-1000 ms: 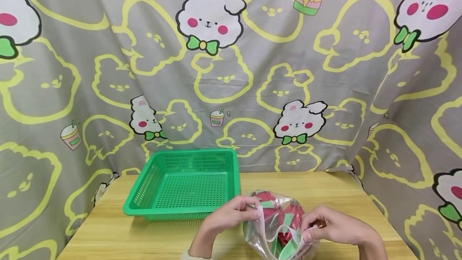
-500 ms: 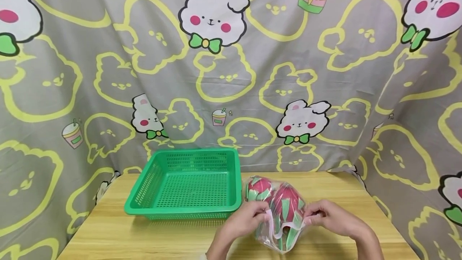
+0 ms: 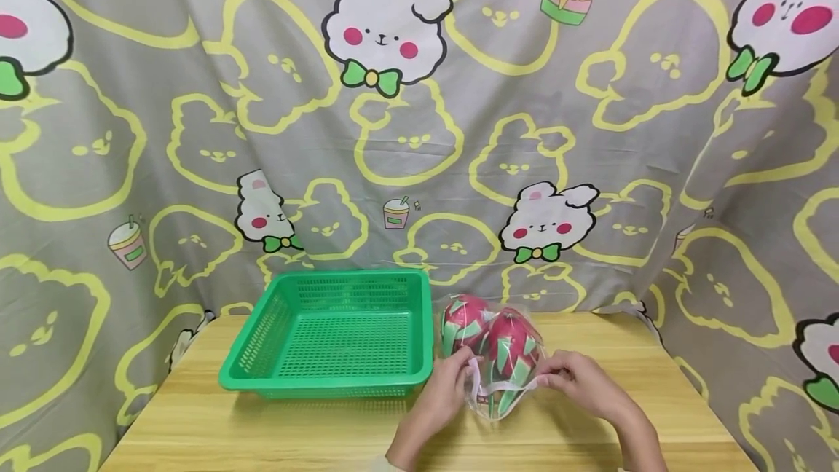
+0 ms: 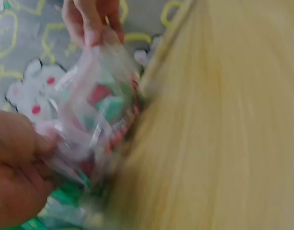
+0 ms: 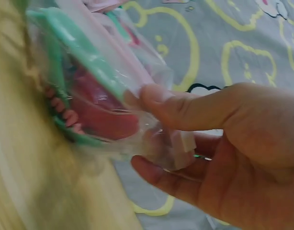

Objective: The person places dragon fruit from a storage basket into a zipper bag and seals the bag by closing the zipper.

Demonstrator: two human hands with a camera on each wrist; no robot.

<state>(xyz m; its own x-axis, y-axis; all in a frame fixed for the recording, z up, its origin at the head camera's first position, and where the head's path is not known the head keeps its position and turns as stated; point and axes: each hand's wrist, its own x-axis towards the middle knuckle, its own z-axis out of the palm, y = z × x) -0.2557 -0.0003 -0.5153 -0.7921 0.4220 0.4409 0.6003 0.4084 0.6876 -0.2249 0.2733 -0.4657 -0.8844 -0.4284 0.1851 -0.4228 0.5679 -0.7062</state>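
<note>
A clear plastic bag [image 3: 491, 405] with a pale pink band along its mouth holds red-and-green dragon fruits [image 3: 513, 337]. It is on the right part of the table, its mouth toward me. My left hand [image 3: 446, 388] pinches the band at the left side of the mouth. On the opposite side, my right hand [image 3: 580, 382] grips the edge between thumb and fingers; in the right wrist view the thumb [image 5: 173, 108] lies over the film. Green leaf tips and red skin show through the bag [image 4: 84, 110] in the left wrist view, which is blurred.
Left of the bag stands a green slotted basket [image 3: 328, 383] with nothing in it. Both stand on a wooden table [image 3: 295, 435]. A grey curtain [image 3: 419, 151] printed with cartoon rabbits encloses the back and sides.
Both hands have moved the bag forward, away from me, and slightly left. The fruits now lie farther back, beside the basket. Each hand keeps its hold on the bag's mouth.
</note>
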